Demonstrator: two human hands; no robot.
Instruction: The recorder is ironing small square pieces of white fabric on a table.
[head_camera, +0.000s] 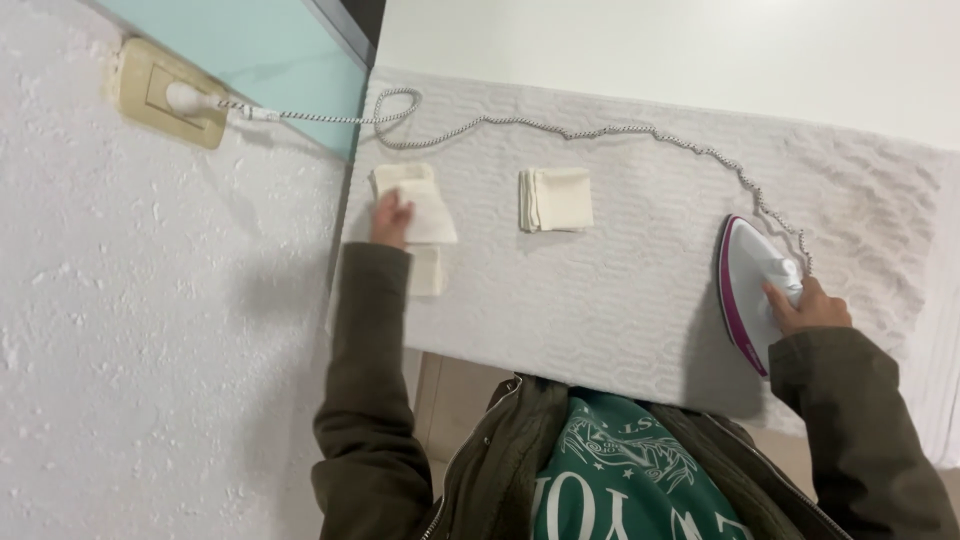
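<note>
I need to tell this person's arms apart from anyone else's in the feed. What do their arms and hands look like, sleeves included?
Both arms wear long, loose sleeves of a dark olive-brown jacket, creased at the elbows and ending at the wrists. The left hand and right hand are bare: no gloves, and no rings or watch visible. The jacket hangs open, with a zip edge showing, over a green top with white print.

I see a rough white plaster wall (150, 330) with a beige socket (165, 93), a pale turquoise panel (250, 50), and a smooth white wall (700, 50).
</note>
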